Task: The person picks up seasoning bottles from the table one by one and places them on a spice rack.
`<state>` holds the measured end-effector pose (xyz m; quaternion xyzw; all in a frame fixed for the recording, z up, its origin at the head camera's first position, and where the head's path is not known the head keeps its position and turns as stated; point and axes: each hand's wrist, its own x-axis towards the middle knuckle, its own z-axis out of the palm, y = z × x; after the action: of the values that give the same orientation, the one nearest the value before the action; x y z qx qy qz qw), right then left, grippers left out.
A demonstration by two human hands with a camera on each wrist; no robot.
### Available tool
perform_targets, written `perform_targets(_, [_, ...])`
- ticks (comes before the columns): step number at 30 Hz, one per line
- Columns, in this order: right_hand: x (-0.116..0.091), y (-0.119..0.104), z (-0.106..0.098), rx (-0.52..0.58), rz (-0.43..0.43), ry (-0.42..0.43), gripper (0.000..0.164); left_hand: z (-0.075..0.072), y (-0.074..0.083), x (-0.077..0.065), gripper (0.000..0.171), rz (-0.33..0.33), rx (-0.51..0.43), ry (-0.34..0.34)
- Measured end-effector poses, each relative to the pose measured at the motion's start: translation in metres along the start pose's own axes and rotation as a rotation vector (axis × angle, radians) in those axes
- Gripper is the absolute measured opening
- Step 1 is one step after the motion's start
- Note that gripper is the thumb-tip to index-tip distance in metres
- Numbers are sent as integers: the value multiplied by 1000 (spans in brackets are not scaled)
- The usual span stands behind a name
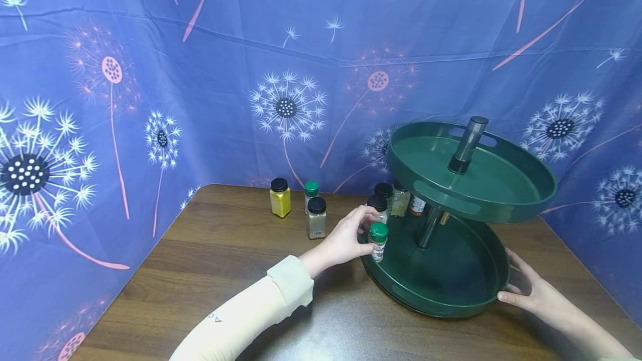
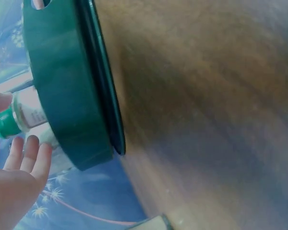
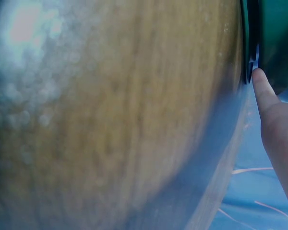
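Note:
My left hand (image 1: 346, 238) holds a small spice jar (image 1: 378, 241) with a green cap, its thumb against the jar's near side. The jar is inside the left rim of the lower tray of a green two-tier turntable (image 1: 441, 311). In the left wrist view the thumb lies at the green cap (image 2: 7, 123), with other fingers spread below. My right hand (image 1: 534, 291) touches the lower tray's outer wall on the right, thumb and fingers extended along it. In the right wrist view one fingertip (image 3: 259, 76) is at the tray's bottom edge.
Left of the turntable stand a yellow jar (image 1: 280, 200), a green-capped jar (image 1: 311, 189) and a black-capped beige jar (image 1: 316, 220). Several more jars, including a black-capped one (image 1: 383, 191), stand at the lower tray's back left. The upper tray (image 1: 426, 155) overhangs the lower one.

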<state>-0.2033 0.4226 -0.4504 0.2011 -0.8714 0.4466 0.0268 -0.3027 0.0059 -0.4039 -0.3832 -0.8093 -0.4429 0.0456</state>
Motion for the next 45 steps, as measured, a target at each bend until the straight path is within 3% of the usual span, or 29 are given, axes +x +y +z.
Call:
perform_targets(7, [-1, 0, 0, -30, 31, 1, 87, -14, 2, -2, 64, -6, -8, -8])
perform_targets(22, [0, -1, 1, -59, -28, 36, 89, -45, 4, -13, 65, -47, 13, 21])
perform_targets(30, [-1, 2, 2, -54, -34, 43, 90, -65, 3, -24, 69, -31, 16, 58])
perform_targets(45, [-2, -2, 2, -38, -2, 25, 87, -97, -5, -41, 73, -64, 34, 139])
